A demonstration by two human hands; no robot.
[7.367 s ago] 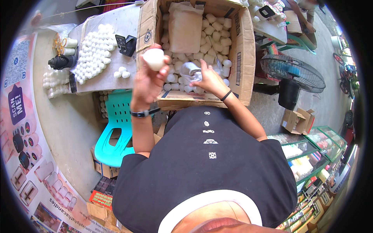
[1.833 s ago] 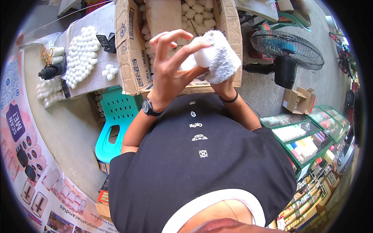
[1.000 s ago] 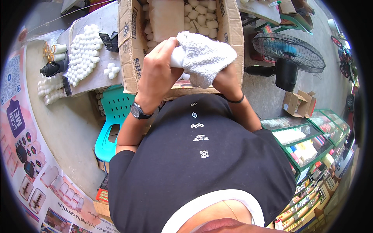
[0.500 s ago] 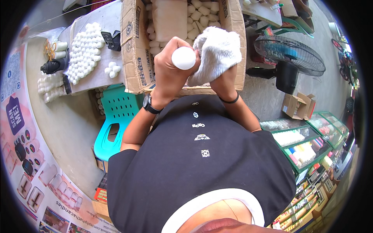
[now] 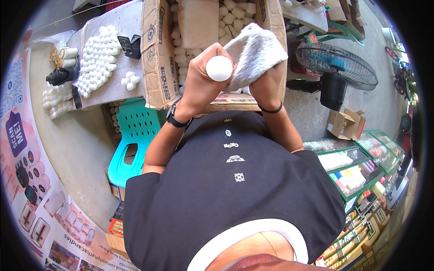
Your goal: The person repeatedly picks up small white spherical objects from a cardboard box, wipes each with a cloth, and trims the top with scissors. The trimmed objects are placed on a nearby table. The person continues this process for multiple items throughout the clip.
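My left hand (image 5: 202, 90) is closed around a white candle (image 5: 219, 68), whose smooth round end faces up toward me. A grey-white fuzzy cloth (image 5: 258, 53) is bunched in my right hand (image 5: 270, 86) and spreads over most of its fingers. The cloth's left edge lies against the candle and the fingers of my left hand. Both hands are above the near part of an open cardboard box (image 5: 156, 63). Many short white candles (image 5: 233, 18) fill the box, partly covered by a pale flat sheet (image 5: 197, 22).
On a grey table (image 5: 122, 92) at left stand rows of white candles (image 5: 100, 58) and a small black device (image 5: 130, 46). A turquoise plastic chair (image 5: 135, 135) sits below it. To the right are a black fan (image 5: 337, 65), a small carton (image 5: 346, 124) and a green-framed glass display case (image 5: 352, 169).
Both hands have shifted slightly right with the candle and cloth. The cloth has swung up and to the right and is spread wider, showing more candles beneath my hands.
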